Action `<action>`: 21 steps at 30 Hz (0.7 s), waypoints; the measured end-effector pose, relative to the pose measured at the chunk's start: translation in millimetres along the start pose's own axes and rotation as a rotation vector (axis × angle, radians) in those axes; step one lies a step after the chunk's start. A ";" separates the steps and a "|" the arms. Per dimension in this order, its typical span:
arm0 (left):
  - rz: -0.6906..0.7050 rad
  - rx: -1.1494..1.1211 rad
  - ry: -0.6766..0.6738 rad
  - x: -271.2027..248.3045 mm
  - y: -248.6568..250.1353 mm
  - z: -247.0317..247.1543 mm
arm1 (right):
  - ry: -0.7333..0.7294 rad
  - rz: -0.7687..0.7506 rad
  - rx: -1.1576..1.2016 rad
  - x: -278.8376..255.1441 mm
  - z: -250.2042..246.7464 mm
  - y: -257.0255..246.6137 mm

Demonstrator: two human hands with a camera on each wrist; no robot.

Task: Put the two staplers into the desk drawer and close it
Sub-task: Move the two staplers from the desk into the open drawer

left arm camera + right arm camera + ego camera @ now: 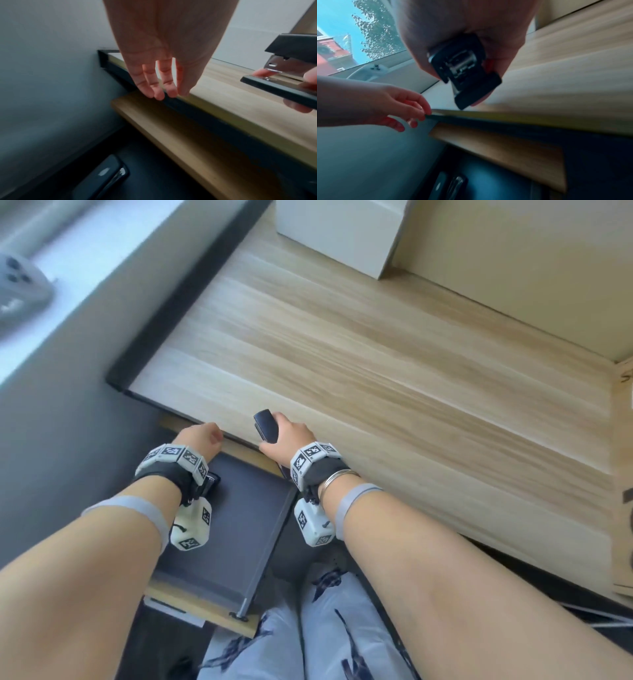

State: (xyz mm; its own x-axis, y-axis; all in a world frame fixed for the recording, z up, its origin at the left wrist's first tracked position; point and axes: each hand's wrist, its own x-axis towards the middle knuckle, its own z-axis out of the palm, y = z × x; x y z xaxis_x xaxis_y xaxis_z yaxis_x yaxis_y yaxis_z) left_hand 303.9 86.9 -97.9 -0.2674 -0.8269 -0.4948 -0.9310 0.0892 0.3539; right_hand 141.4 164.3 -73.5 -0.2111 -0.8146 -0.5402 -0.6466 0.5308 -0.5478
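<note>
Right hand [289, 436] at centre frame, I note, grips black stapler [265, 426] over desk [376, 354] edge; left hand [200, 436] relaxed, fingers loose above open drawer [239, 525], second stapler [101, 177] inside.

The right hand [462, 27] grips a black metal-and-plastic stapler [464, 70] above the pale wood-grain worktop [565, 83]. At left, the left hand [385, 105] hangs with loosely curled fingers [421, 106] by the worktop's near edge. Below, another dark stapler [450, 188] lies in the open drawer [505, 151].
</note>
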 end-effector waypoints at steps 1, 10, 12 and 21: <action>-0.014 -0.005 0.000 -4.3 -13.6 0.0 | -0.040 -0.016 -0.015 0.3 13.6 -6.6; -0.120 -0.032 -0.058 -15.3 -108.7 32.8 | -0.234 0.056 -0.044 8.1 129.6 -19.6; -0.135 -0.047 -0.080 -11.9 -124.5 45.9 | -0.254 0.157 -0.039 14.0 149.3 -9.6; -0.147 -0.092 -0.138 12.9 -163.1 101.3 | -0.286 0.556 0.086 54.5 204.4 30.1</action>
State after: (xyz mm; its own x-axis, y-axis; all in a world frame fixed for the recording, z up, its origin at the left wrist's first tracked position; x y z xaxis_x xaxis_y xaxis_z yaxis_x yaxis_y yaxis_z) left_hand 427.1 117.9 -242.5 -0.1680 -0.7426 -0.6484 -0.9376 -0.0827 0.3377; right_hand 260.2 183.6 -249.9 -0.2870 -0.3232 -0.9018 -0.4330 0.8835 -0.1789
